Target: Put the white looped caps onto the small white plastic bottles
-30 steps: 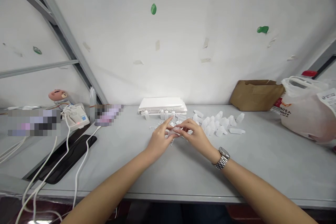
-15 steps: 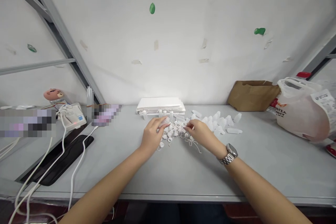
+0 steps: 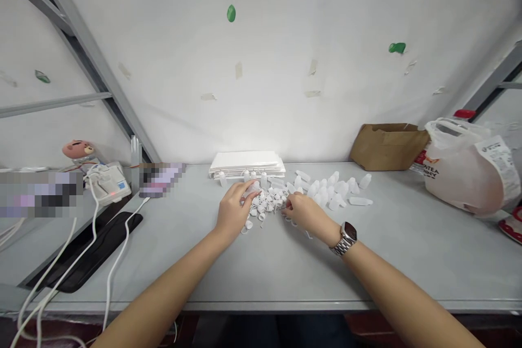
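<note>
Both my hands rest on the grey table (image 3: 261, 261) at a heap of small white caps (image 3: 267, 201). My left hand (image 3: 233, 211) has its fingers curled around a small white bottle (image 3: 252, 188) at the heap's left edge. My right hand (image 3: 304, 213), with a metal watch on the wrist, pinches something small and white at the heap's right side. Several white bottles (image 3: 334, 191) lie loose to the right of the caps. A few more bottles (image 3: 253, 176) stand upright behind the heap.
A flat stack of white paper (image 3: 247, 162) lies by the wall. A brown paper bag (image 3: 387, 145) and a white plastic bag (image 3: 467, 171) sit at the right. White cables (image 3: 114, 250), a black pad (image 3: 89, 255) and a charger block (image 3: 106, 184) lie at the left.
My hands were joined together above the heap; they have separated and dropped onto it, the left toward a bottle, the right onto the caps. The view has shifted slightly to the right.
</note>
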Demonstrator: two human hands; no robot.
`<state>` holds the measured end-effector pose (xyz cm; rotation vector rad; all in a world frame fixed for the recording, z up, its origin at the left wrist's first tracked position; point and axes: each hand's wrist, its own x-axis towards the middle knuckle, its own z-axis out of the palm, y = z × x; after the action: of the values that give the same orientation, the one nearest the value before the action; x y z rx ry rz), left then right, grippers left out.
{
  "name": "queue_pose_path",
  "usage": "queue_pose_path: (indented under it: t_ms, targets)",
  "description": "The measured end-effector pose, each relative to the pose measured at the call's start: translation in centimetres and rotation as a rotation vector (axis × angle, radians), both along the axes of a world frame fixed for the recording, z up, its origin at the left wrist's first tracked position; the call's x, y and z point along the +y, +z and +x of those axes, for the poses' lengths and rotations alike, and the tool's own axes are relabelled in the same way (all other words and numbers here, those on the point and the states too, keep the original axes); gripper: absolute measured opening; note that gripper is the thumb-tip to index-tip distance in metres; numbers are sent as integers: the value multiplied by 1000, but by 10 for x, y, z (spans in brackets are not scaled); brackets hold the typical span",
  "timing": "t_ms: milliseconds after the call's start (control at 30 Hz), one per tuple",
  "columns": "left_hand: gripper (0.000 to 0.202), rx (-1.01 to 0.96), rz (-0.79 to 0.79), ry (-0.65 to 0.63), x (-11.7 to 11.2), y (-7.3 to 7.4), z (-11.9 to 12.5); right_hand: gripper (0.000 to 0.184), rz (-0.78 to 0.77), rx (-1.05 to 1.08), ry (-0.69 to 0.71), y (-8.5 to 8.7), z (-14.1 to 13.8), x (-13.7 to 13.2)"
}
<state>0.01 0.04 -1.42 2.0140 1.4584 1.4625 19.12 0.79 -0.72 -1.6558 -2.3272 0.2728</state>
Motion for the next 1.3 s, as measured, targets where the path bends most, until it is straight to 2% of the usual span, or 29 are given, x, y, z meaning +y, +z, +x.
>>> queue_pose_path:
  t_ms: [233,400,467,533,633,733,833,1000,1233,1300]
  targets:
    - [26,-6,-19,-4,1,-2,0,18,-22,148,108,-1,2,3]
    - [26,-14,-36,3,2,-1,0,13,54,280,89,2,2,9]
    - [26,-32,-61,-5,2,-1,0,10,68,422,48,9,4,10]
    - [26,-73,-109,-45,1,-1,2,14,13,636,27,18,5,10]
    - [28,-199,-250,-174,-3,-1,7,23,-97,966,51,29,4,7]
    - [32,-336,-402,-281,-7,-1,14,22,-164,1149,97,29,-1,2]
    - [33,-419,-487,-328,-11,0,19,18,-225,1207,134,22,-8,-2]
    - [32,-463,-532,-388,-14,3,20,16,-294,1218,158,12,-12,-2]
    - [26,-439,-521,-387,-15,4,20,15,-339,1207,189,13,-10,-3]
    - [25,-433,-517,-387,-14,4,19,13,-312,1166,200,15,-10,-3]
